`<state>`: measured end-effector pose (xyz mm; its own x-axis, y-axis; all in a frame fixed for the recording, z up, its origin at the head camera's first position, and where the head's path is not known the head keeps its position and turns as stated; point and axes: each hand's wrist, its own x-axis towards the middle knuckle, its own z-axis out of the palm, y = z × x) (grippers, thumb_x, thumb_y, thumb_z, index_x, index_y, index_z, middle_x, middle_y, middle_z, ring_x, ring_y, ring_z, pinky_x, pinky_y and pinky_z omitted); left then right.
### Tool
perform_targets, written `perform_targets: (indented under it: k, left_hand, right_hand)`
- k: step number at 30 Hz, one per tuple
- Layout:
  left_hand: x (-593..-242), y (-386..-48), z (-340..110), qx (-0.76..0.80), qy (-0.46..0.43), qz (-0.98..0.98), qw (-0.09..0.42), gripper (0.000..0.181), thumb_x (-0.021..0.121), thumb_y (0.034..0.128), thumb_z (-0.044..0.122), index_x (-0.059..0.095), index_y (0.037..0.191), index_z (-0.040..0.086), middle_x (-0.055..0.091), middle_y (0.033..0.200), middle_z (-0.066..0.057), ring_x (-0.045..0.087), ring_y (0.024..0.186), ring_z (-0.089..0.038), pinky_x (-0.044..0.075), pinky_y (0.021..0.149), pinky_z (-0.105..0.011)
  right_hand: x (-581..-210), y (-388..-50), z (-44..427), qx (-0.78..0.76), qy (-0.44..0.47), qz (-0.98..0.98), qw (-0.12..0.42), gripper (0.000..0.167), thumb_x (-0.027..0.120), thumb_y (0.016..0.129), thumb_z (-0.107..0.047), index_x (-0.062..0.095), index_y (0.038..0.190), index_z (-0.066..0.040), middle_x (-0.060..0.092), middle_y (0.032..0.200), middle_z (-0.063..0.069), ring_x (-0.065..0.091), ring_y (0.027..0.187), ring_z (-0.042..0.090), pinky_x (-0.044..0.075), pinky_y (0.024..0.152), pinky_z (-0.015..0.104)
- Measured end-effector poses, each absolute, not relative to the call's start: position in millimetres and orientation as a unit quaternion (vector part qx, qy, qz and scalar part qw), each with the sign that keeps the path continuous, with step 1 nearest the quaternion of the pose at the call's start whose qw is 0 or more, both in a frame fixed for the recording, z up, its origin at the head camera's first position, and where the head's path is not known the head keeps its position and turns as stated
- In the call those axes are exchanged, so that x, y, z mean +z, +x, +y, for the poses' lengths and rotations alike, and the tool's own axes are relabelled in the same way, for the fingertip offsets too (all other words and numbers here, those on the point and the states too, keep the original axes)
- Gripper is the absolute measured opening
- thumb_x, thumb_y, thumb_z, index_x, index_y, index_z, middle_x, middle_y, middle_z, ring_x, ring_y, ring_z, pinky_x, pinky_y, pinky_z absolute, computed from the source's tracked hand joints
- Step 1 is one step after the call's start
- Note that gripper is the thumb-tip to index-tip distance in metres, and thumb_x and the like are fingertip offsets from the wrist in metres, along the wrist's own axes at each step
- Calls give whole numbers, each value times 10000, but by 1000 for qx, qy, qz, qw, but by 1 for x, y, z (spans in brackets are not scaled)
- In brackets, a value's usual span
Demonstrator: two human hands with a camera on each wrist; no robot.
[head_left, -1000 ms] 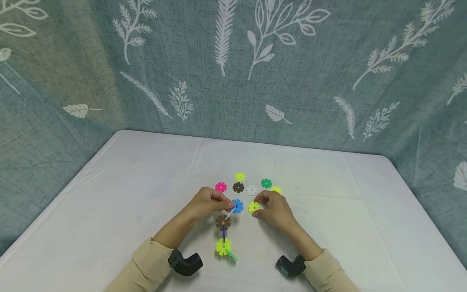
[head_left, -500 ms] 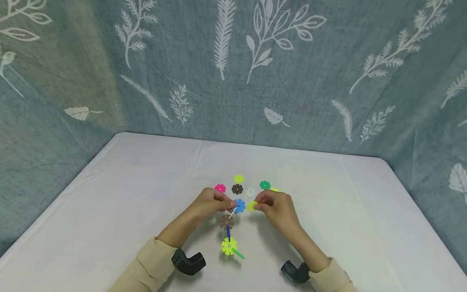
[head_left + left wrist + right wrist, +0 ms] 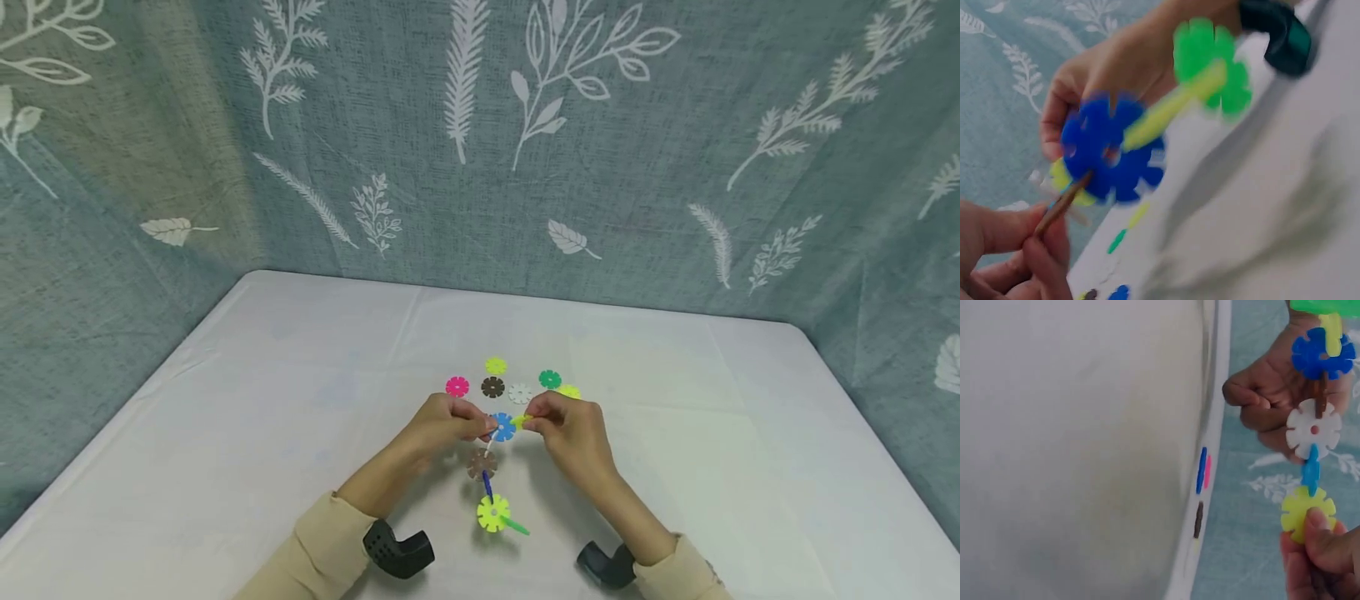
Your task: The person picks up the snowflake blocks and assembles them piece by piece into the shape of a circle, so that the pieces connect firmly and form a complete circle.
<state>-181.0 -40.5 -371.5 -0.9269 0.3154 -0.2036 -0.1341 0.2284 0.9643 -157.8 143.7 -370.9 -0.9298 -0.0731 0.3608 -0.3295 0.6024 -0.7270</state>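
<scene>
Notched plastic interlocking discs form a hanging chain: green (image 3: 1232, 97), yellow (image 3: 493, 513), dark blue (image 3: 1113, 134), brown (image 3: 482, 465), white (image 3: 1304, 425) and light blue (image 3: 505, 426). My left hand (image 3: 446, 423) pinches the chain near its upper end, at the light blue disc's left edge; its fingertips partly cover the grip. Between my right hand's (image 3: 573, 429) thumb and fingers is another yellow disc (image 3: 1295, 506). This disc meets the light blue one; how deeply their slots engage cannot be told.
Loose discs lie beyond my hands on the white-covered table (image 3: 300, 375): pink (image 3: 457, 387), dark brown (image 3: 492, 387), clear white (image 3: 520, 393), green (image 3: 550, 379) and yellow (image 3: 496, 366). A patterned cloth (image 3: 480, 208) surrounds the table's back and sides.
My left hand has moved right with the chain, which swings along. The right hand's yellow disc has turned from face-on to nearly edge-on and now meets the light blue disc.
</scene>
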Motion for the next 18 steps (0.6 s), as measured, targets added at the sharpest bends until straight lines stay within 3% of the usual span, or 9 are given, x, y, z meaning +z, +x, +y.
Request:
perform_targets:
  k: [4,8,12,15,18]
  left_hand:
    - [-372,-176,-35,634,43,753,168,167,666,789,72,652,761,-93,615,604,29,521,681,-92,416,648,-255]
    - [-371,-173,-35,575,84,804,126,181,684,790,95,673,722,-73,645,603,-54,515,618,-86,404,588,-238]
    - [-366,-174,-37,449,140,882,14,187,736,760,163,694,623,43,643,570,-24,471,523,-56,354,501,-203]
    - [-359,-175,-37,401,167,898,-74,159,759,731,183,694,618,93,626,565,34,463,514,-46,355,513,-192]
    - [-355,-177,-36,393,206,889,-108,99,765,715,171,710,687,93,649,627,31,509,555,-53,389,548,-176]
  right_hand:
    - [-371,-156,144,427,135,-881,153,113,730,712,30,657,687,-53,644,643,15,576,602,61,491,584,174]
    - [-369,-157,145,409,183,-880,158,120,722,712,45,663,698,-58,658,668,6,600,637,69,510,620,190]
    - [-367,-161,146,398,214,-883,129,102,714,731,27,665,725,-63,670,701,3,615,673,81,515,646,189]
    - [-367,-165,145,418,195,-881,103,93,708,742,18,660,732,-61,666,706,11,615,675,85,510,640,179]
    - [-369,-168,145,438,183,-876,89,93,699,750,24,656,738,-58,662,706,22,613,666,88,504,624,178]
